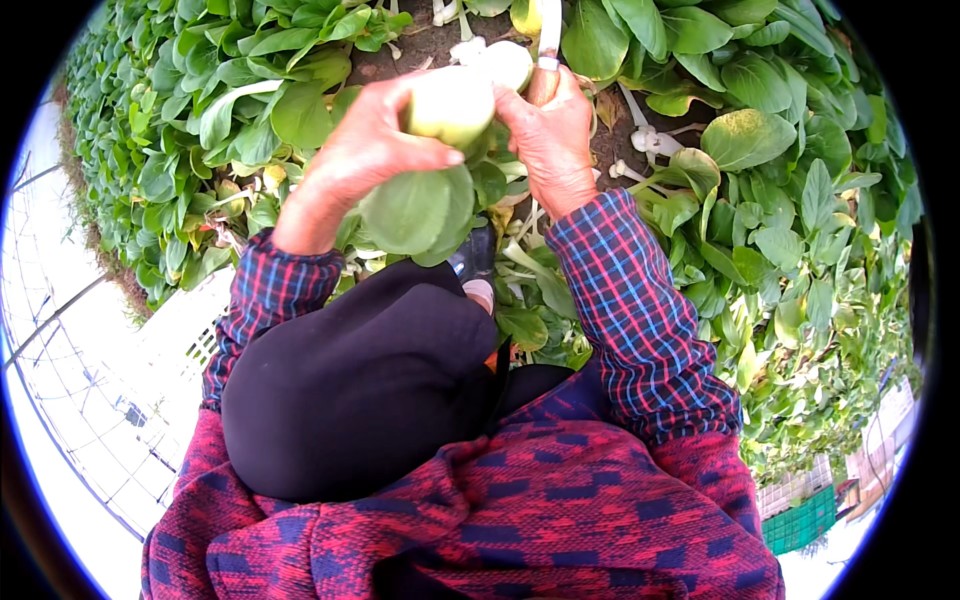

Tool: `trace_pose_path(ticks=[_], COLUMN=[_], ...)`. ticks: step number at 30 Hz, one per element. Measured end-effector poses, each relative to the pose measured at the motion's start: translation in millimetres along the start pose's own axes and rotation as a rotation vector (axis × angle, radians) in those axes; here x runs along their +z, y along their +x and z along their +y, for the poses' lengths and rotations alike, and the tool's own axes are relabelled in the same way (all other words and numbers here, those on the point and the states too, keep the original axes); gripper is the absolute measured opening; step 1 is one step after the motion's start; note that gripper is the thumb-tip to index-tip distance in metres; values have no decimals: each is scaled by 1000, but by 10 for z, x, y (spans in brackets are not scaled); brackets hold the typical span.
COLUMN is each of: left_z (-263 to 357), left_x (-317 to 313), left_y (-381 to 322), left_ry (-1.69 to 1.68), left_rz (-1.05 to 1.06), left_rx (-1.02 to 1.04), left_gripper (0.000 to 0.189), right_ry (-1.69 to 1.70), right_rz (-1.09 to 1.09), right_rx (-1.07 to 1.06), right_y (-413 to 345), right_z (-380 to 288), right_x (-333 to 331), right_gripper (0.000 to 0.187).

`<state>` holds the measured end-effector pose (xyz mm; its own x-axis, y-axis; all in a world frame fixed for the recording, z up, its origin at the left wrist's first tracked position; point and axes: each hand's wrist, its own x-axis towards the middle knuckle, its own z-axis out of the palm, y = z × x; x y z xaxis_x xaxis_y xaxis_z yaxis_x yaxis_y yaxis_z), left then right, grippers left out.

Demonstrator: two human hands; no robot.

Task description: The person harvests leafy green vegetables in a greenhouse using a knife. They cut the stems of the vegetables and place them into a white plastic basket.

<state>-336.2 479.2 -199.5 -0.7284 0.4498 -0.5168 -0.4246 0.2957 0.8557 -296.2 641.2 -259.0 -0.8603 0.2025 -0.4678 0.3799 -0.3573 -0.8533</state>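
Note:
My left hand (375, 139) is closed around the pale base of a cut leafy green, seemingly bok choy (452, 105), whose round leaves hang down towards my knee. Just to the right, my right hand (551, 135) grips the wooden handle of a knife (548, 45), its blade pointing away from me and running out of the top of the view. The right thumb and fingertips are close to the pale stem end; glare hides whether they touch it.
Dense leafy green plants (757, 82) stand on both sides. Cut stems and yellowed leaves lie on brown soil (615, 142) ahead. A white plastic crate (196, 330) is at my left; a green crate (801, 521) stands at lower right. My shoe (474, 255) rests among leaves.

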Motion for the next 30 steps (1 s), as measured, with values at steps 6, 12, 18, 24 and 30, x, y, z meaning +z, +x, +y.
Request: trace_pose_path(ticks=[6, 12, 18, 24, 30], left_z=[-231, -274, -381, -621, -718], left_x=[-100, -169, -231, -425, -529], left_y=[42, 34, 65, -26, -75], left_ry=[-287, -571, -618, -852, -1144], left_rz=[49, 33, 132, 21, -175], left_rx=[29, 0, -42, -196, -204], left_gripper=[47, 40, 42, 61, 65], right_ry=[102, -107, -135, 752, 400], right_rz=[-171, -278, -331, -506, -423], right_rx=[202, 111, 135, 417, 358], right_y=[-9, 87, 157, 220, 216], right_z=[-173, -156, -197, -208, -292], right_x=[-39, -20, -123, -428, -591], right_gripper=[20, 18, 16, 20, 20])
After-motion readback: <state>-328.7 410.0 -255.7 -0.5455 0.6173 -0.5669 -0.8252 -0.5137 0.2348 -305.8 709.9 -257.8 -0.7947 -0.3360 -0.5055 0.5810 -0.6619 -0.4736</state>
